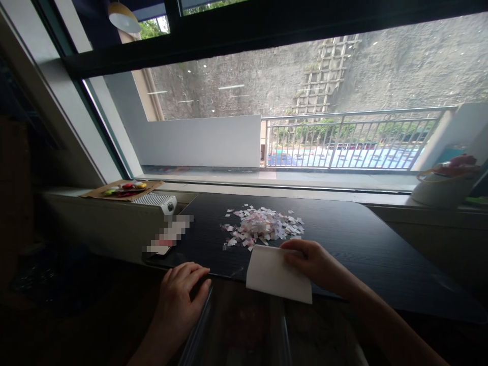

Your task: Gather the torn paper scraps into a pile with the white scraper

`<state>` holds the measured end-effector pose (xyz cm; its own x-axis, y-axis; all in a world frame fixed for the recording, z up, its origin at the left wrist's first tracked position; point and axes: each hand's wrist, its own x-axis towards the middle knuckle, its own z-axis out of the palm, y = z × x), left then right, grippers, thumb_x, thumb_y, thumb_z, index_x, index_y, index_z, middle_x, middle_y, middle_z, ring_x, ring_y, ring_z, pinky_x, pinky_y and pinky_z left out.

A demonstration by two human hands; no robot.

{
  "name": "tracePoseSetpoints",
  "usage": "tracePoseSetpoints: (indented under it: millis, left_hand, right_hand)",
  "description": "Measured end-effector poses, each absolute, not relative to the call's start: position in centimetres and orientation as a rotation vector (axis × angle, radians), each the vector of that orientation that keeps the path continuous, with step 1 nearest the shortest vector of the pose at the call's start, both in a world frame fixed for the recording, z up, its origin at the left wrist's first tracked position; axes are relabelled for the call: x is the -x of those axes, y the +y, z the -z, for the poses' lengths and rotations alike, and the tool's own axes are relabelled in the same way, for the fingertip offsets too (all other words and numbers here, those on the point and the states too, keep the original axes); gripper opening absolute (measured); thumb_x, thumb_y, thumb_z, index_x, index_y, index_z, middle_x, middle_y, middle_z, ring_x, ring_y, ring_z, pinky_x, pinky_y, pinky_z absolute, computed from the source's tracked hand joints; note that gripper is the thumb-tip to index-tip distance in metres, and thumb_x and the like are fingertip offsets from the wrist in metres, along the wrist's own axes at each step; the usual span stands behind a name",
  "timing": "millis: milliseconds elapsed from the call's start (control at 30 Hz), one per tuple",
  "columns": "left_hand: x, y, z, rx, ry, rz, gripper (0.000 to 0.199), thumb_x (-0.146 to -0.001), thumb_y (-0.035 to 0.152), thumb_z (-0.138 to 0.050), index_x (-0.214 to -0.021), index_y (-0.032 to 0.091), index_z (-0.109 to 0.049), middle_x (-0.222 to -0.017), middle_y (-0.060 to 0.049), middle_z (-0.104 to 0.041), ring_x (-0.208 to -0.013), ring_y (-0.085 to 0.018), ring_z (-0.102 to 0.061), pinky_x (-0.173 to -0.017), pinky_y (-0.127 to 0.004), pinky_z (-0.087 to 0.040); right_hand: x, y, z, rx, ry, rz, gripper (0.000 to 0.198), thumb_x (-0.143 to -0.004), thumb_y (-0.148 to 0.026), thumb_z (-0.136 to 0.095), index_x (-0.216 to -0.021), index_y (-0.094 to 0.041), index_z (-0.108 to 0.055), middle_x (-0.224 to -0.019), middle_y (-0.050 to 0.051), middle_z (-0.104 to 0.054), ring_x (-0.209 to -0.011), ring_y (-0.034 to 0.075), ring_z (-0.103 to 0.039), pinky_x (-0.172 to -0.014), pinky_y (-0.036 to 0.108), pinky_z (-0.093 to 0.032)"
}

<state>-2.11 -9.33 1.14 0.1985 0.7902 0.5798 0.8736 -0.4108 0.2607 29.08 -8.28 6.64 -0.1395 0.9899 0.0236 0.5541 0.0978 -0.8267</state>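
My right hand point(308, 259) pinches a white sheet of stiff paper or card point(276, 274) between thumb and fingers. The sheet slants over the table's near edge, just in front of a pile of small cut paper pieces point(263, 223). My left hand point(183, 290) is at the near edge of the black table point(335, 229), fingers stretched out and thumb apart. Its thumb lies close to the corner of a clear plastic box point(285, 330) below the edge; whether it touches the box I cannot tell. The inside of the box is dark.
A blurred-out flat item point(170, 236) lies at the table's left end. Beyond it are a white heater-like unit point(154, 202) and a brown board point(95, 192) with colourful items. A white pot-like container point(438, 185) stands on the right sill, by the window.
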Motion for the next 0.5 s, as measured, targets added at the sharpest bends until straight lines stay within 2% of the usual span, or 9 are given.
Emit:
tracePoseSetpoints:
  millis: [67, 133, 233, 367, 500]
  left_hand:
    - [2.2, -9.2, -1.2, 2.367, -1.63, 0.947, 0.024, -0.081, 0.038, -0.052, -0.091, 0.026, -0.069, -0.094, -0.004, -0.069, -0.095, -0.023, -0.061, -0.085, -0.042, -0.044]
    - [2.2, -8.9, -1.3, 2.382, -1.642, 0.906, 0.023, -0.081, 0.037, -0.051, -0.092, 0.026, -0.069, -0.095, -0.004, -0.069, -0.097, -0.023, -0.06, -0.086, -0.042, -0.044]
    - [1.8, -8.2, -1.1, 2.391, -1.665, 0.873, 0.022, -0.08, 0.033, -0.051, -0.092, 0.025, -0.069, -0.095, -0.005, -0.068, -0.096, -0.024, -0.06, -0.086, -0.045, -0.043]
    - [0.5, -7.1, -1.0, 2.5, -1.671, 0.827, 0.025, -0.08, 0.03, -0.051, -0.098, 0.025, -0.067, -0.102, -0.006, -0.066, -0.099, -0.024, -0.058, -0.09, -0.048, -0.04]
    - [-0.8, -6.1, -1.2, 2.621, -1.672, 0.773, 0.027, -0.077, 0.025, -0.055, -0.101, 0.025, -0.067, -0.107, -0.007, -0.065, -0.104, -0.025, -0.057, -0.095, -0.049, -0.037]
  right_hand:
    - [-29.2, -8.4, -7.0, 1.547, -1.768, -0.773, 0.03, -0.077, -0.032, -0.052, -0.097, -0.018, -0.069, -0.082, 0.005, -0.071, -0.073, 0.022, -0.064, -0.06, 0.028, -0.047]
    - [-29.4, -8.5, -7.4, 1.598, -1.762, -0.506, 0.029, -0.081, -0.034, -0.051, -0.102, -0.021, -0.068, -0.082, 0.005, -0.072, -0.072, 0.022, -0.065, -0.062, 0.029, -0.047]
    - [-29.4, -8.6, -7.6, 1.535, -1.875, -0.185, 0.027, -0.086, -0.032, -0.049, -0.105, -0.024, -0.067, -0.092, 0.006, -0.073, -0.079, 0.022, -0.066, -0.068, 0.03, -0.047]
    - [-29.0, -8.9, -7.3, 1.431, -2.104, -0.221, 0.026, -0.087, -0.025, -0.048, -0.105, -0.023, -0.066, -0.097, 0.007, -0.073, -0.082, 0.022, -0.067, -0.07, 0.029, -0.049]
    - [-28.1, -8.3, -7.0, 1.359, -2.083, -0.214, 0.029, -0.087, -0.02, -0.047, -0.108, -0.018, -0.066, -0.101, 0.009, -0.072, -0.088, 0.022, -0.067, -0.075, 0.03, -0.05]
